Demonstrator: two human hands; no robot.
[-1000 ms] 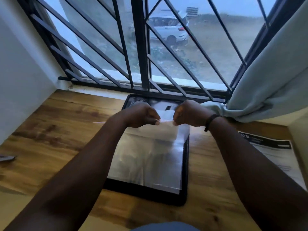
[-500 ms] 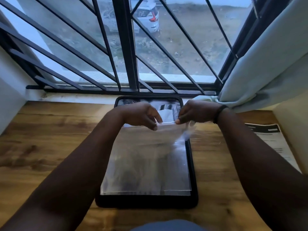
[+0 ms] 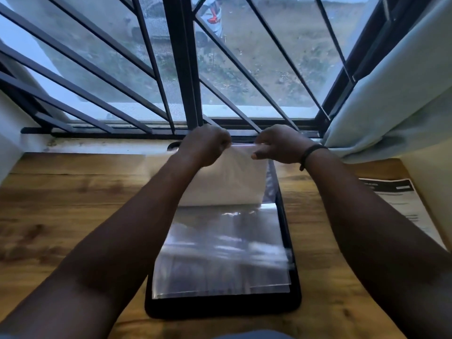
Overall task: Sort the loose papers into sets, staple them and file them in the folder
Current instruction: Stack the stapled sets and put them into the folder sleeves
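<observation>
Both hands, left hand (image 3: 208,145) and right hand (image 3: 278,145), now pinch the paper set (image 3: 232,182) lifted higher above the folder (image 3: 220,307)'s plastic sleeve (image 3: 220,253); filing underway.

Hidden, cropped and blurred parts at the window desk

The far end of the black flat folder (image 3: 221,305) lies behind both hands and the raised white paper sheet (image 3: 230,182), whose left part is motion-smeared and covered by the left forearm. The left hand (image 3: 208,145) shows only its back, so its fingertips cannot be seen. The printed white document with a black header band (image 3: 401,199) is too blurred to read. The pale grey-green curtain (image 3: 401,94) runs off the right edge.
</observation>
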